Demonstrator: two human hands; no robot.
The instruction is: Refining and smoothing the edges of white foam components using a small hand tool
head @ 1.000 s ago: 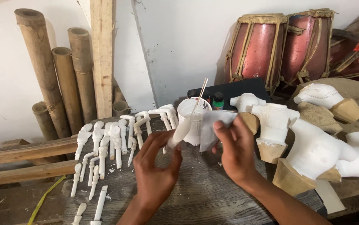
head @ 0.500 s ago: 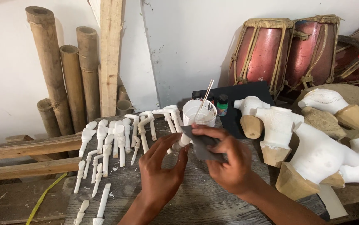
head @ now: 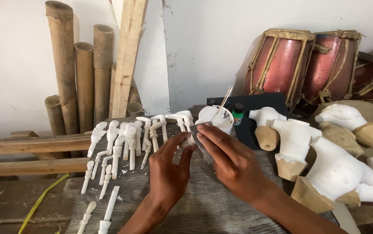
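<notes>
Bare tabletop (head: 203,203) below my wrists; white carved pieces (head: 121,143) crowd left, white torsos (head: 325,173) right, cup (head: 216,119) ahead.

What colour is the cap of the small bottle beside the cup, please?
Green; the bottle shows best in the head view.

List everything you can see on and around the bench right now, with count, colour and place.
small carved limb pieces: many, white, in rows on the left of the bench
held carved piece: one, white, between both hands
sanding sheet: one, grey, under the right fingers
cup: one, white, with thin sticks in it, behind the hands
small bottle: one, green cap, right of the cup
carved torsos: several, white with bare wood ends, right side
bamboo poles: several, tan, against the back wall on the left
drums: two, red, back right
bench: one, grey weathered wood
left hand: holds the carved piece
right hand: presses the sanding sheet on it
</notes>
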